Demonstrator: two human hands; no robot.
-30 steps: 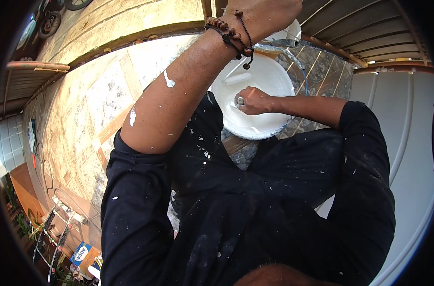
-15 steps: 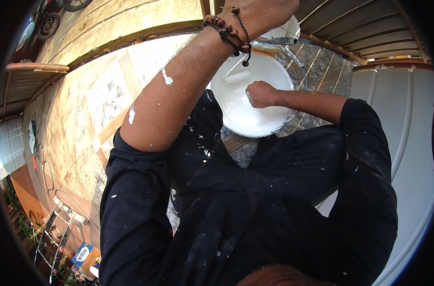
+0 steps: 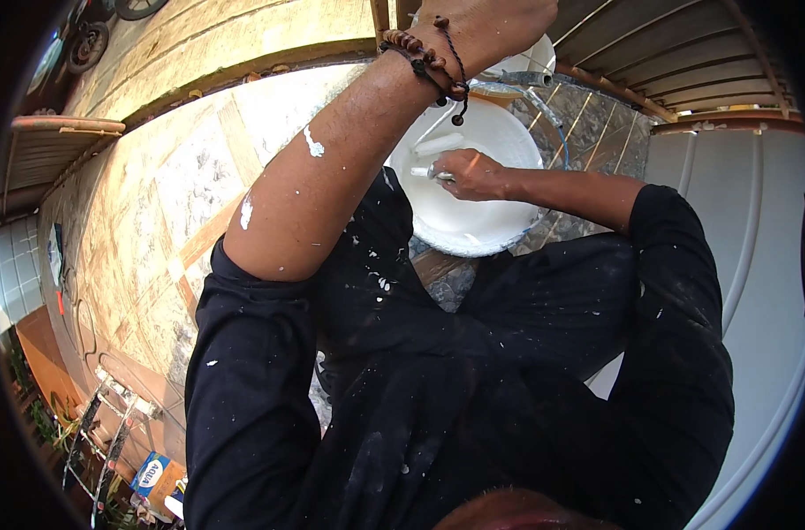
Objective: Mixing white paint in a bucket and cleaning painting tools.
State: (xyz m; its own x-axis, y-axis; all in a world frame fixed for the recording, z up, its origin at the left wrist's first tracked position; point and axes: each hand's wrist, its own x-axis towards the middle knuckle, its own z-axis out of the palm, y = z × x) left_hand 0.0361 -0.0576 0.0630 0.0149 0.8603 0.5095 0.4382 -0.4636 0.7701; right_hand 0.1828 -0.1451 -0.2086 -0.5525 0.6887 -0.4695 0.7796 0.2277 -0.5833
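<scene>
My right hand (image 3: 469,175) is closed over a wide white tub (image 3: 500,237) between my legs, its fingers around a small white piece (image 3: 422,171) whose kind I cannot make out. White paint (image 3: 473,212) covers the tub's inside. A pale, roller-like cylinder (image 3: 440,144) lies in it, beside the fingers. My left arm reaches over the tub to the top edge. There my left hand (image 3: 513,26) is cut off, and its fingers are hidden. A dark beaded bracelet sits at that wrist, and white splashes mark the forearm.
Behind the tub stands another white bucket (image 3: 535,60), with a grey hose (image 3: 526,78) beside it. A slatted metal gate (image 3: 676,53) rises at the far right. Left are patterned tiles (image 3: 199,177), a paint-spattered stepladder (image 3: 111,424) and a cardboard box (image 3: 162,481).
My right hand has moved left inside the tub and turned, and a white piece now shows at its fingers. My left arm has barely shifted.
</scene>
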